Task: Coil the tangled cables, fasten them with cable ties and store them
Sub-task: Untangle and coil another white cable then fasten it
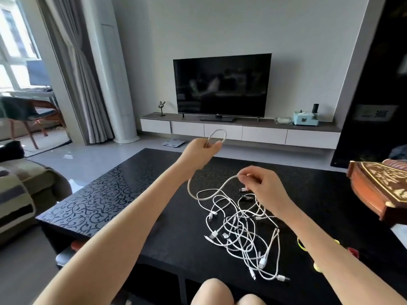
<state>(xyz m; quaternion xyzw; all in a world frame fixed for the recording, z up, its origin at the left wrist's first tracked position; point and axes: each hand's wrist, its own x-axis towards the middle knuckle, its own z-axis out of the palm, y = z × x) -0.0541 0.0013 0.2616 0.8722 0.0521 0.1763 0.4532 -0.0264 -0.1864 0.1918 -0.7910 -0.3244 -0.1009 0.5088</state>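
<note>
A tangle of several white cables (240,234) lies on the black coffee table (123,194). My left hand (201,154) is raised above the table's far side and grips a small loop of one white cable (217,137). That cable hangs down from the hand, curves over the table and rises to my right hand (261,186), which pinches it between thumb and fingers just above the tangle. Small black pieces (246,197), maybe ties or plugs, lie by my right hand. Yellow-green and red ties (302,246) lie at the table's right, partly hidden by my right forearm.
A carved wooden box (378,192) sits on the table's right end. A sofa with a striped cover (19,194) stands at the left. Beyond the table are a TV (222,84) on a low white cabinet (242,130) and a floor scale (174,143).
</note>
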